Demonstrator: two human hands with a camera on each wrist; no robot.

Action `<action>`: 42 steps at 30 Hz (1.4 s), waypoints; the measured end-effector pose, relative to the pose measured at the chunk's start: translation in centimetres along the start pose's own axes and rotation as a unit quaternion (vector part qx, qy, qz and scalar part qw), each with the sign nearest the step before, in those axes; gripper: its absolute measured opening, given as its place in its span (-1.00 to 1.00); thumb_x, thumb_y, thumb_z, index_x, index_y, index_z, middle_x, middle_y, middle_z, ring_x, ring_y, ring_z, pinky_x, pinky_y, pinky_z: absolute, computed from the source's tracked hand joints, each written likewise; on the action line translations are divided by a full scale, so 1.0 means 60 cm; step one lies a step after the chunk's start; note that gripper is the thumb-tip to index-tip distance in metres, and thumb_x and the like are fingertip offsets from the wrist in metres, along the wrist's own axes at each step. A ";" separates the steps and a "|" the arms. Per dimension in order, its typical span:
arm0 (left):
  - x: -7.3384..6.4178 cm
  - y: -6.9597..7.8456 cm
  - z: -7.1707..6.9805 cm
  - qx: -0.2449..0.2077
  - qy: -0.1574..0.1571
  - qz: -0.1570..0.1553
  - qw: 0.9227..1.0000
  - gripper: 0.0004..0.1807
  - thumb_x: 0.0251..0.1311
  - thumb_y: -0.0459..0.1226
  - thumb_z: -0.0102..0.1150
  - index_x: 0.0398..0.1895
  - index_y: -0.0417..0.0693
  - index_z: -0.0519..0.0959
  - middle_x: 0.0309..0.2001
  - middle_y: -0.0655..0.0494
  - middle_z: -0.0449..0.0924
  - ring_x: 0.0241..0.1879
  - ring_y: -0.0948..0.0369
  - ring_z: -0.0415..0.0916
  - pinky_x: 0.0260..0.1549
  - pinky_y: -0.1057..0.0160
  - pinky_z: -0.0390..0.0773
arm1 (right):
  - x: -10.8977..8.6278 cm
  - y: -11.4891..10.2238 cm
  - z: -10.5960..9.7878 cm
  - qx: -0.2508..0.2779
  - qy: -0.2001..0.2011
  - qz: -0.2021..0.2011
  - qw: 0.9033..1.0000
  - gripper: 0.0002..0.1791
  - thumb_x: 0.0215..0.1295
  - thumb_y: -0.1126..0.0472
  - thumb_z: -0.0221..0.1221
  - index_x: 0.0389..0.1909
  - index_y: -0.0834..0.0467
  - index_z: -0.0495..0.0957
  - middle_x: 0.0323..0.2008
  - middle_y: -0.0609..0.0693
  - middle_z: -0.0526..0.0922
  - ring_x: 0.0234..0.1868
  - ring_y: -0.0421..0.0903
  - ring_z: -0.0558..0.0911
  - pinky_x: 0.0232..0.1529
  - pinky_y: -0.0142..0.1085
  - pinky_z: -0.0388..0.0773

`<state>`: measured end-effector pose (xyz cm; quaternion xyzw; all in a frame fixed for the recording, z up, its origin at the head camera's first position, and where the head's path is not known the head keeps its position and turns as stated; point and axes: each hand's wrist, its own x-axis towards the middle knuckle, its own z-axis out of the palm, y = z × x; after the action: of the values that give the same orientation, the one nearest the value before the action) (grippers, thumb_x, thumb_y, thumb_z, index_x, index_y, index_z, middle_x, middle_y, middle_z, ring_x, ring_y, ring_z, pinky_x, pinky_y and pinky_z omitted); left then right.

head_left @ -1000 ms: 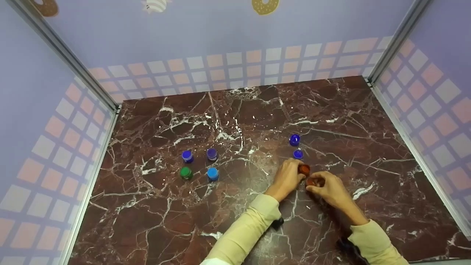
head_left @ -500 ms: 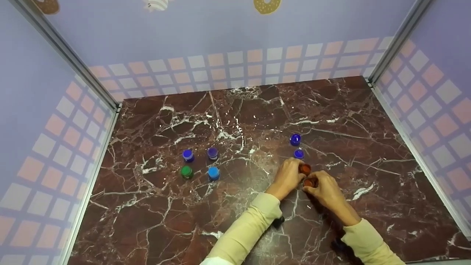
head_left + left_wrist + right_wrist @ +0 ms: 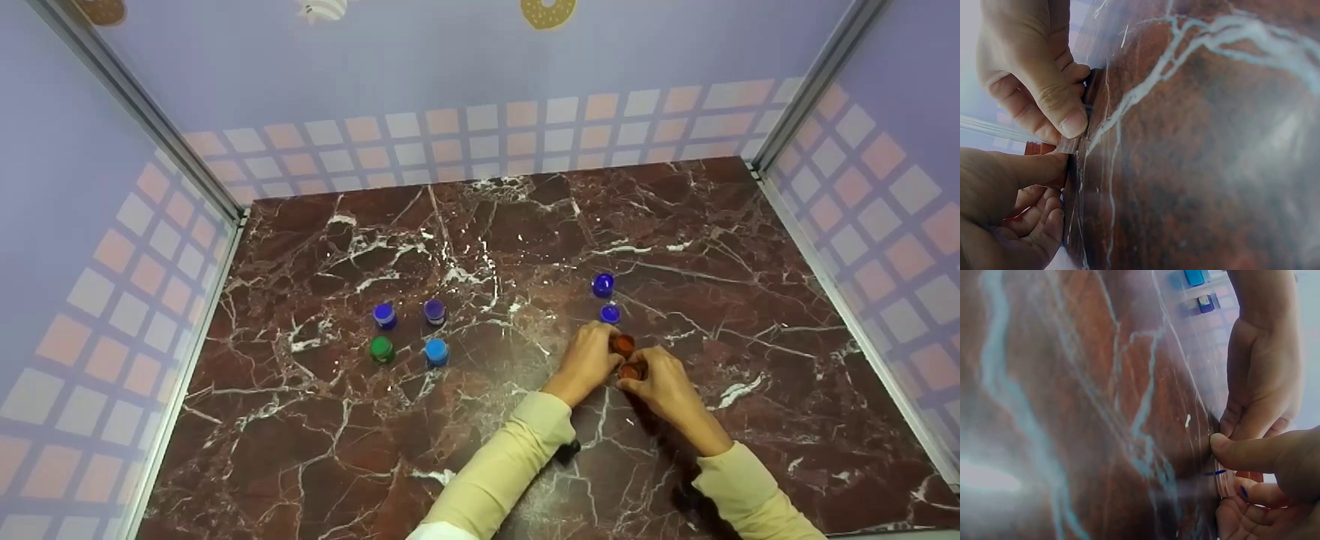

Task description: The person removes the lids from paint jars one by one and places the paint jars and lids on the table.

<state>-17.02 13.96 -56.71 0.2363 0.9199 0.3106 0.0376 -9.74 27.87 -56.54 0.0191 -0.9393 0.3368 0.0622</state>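
My left hand [image 3: 589,358] grips a small orange-red paint pot [image 3: 624,345] on the marbled table; its open top faces up. Right beside it, my right hand [image 3: 664,382] pinches a round orange lid [image 3: 628,372] between thumb and fingers, down at the table surface. In the left wrist view the threaded rim of the red pot [image 3: 1032,148] shows behind the thumb. The right wrist view shows the clear edge of the lid [image 3: 1223,484] at the right fingertips. Just beyond the left hand lie a blue lid [image 3: 610,313] and a glossy blue pot [image 3: 603,285].
Several capped paint pots stand in a group to the left: a blue pot [image 3: 385,316], a purple pot [image 3: 434,312], a green pot [image 3: 382,349] and a light blue pot [image 3: 436,352]. Patterned panels [image 3: 480,75] wall the table at the back and sides.
My right hand has shifted slightly left with the orange lid, bringing it close beside the pot and flatter to the table. The left hand keeps its hold on the pot.
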 end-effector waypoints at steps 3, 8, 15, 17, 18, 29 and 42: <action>-0.001 -0.001 0.000 0.002 0.002 0.001 1.000 -0.62 0.08 -0.31 0.53 0.00 -0.14 0.72 -0.10 0.02 0.68 -0.05 0.13 0.62 0.02 0.29 0.55 | 0.000 -0.003 -0.001 0.002 -0.004 -0.004 1.000 -0.63 -0.06 0.35 0.58 -0.28 0.40 0.63 -0.31 0.21 0.59 -0.27 0.15 0.60 -0.21 0.06 0.54; -0.003 0.000 -0.001 0.009 0.002 0.000 1.000 -0.64 0.11 -0.33 0.50 0.00 -0.14 0.72 -0.10 0.03 0.67 -0.05 0.13 0.61 0.01 0.29 0.55 | -0.003 -0.004 -0.001 0.004 -0.007 -0.007 1.000 -0.63 -0.05 0.39 0.55 -0.26 0.42 0.61 -0.29 0.23 0.57 -0.27 0.16 0.59 -0.19 0.08 0.53; -0.013 -0.001 -0.008 0.023 0.011 0.012 1.000 -0.61 0.09 -0.45 0.37 0.04 -0.14 0.69 -0.09 0.02 0.66 -0.04 0.11 0.60 0.03 0.29 0.55 | -0.006 -0.002 0.003 -0.004 -0.002 -0.016 1.000 -0.63 -0.04 0.39 0.55 -0.25 0.41 0.60 -0.31 0.21 0.56 -0.28 0.15 0.58 -0.18 0.08 0.52; -0.018 -0.001 -0.014 0.025 0.015 0.013 0.999 -0.59 0.10 -0.45 0.35 0.08 -0.14 0.67 -0.06 0.03 0.65 -0.02 0.11 0.59 0.05 0.29 0.54 | -0.006 -0.001 0.003 -0.004 -0.001 -0.018 1.000 -0.63 -0.04 0.39 0.54 -0.25 0.41 0.60 -0.31 0.21 0.56 -0.27 0.16 0.58 -0.16 0.09 0.53; -0.021 -0.001 -0.017 0.026 0.018 0.014 0.999 -0.57 0.11 -0.44 0.35 0.10 -0.12 0.66 -0.05 0.04 0.65 -0.01 0.11 0.58 0.05 0.30 0.53 | -0.006 -0.001 0.004 -0.004 -0.001 -0.018 1.000 -0.63 -0.03 0.40 0.54 -0.24 0.41 0.60 -0.31 0.22 0.56 -0.27 0.16 0.58 -0.16 0.10 0.53; -0.062 -0.007 -0.073 -0.026 0.045 0.024 0.998 -0.59 0.25 -0.34 0.35 0.18 -0.12 0.61 0.11 0.01 0.59 0.15 0.11 0.53 0.18 0.27 0.48 | -0.006 0.001 0.001 -0.001 -0.013 0.003 1.000 -0.64 0.00 0.41 0.52 -0.21 0.43 0.60 -0.29 0.24 0.56 -0.25 0.19 0.59 -0.16 0.09 0.52; -0.108 -0.044 -0.164 -0.086 0.090 -0.028 0.992 -0.59 0.23 -0.36 0.38 0.17 -0.15 0.62 0.09 0.03 0.55 -0.01 0.14 0.57 0.02 0.26 0.54 | -0.002 0.000 -0.002 -0.003 -0.027 0.003 1.000 -0.65 0.01 0.36 0.53 -0.24 0.38 0.61 -0.31 0.18 0.55 -0.31 0.09 0.53 -0.22 0.01 0.50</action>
<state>-14.47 3.70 -50.84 0.1777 0.8958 0.4070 -0.0163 -9.59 27.96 -56.48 0.0258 -0.9417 0.3334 0.0356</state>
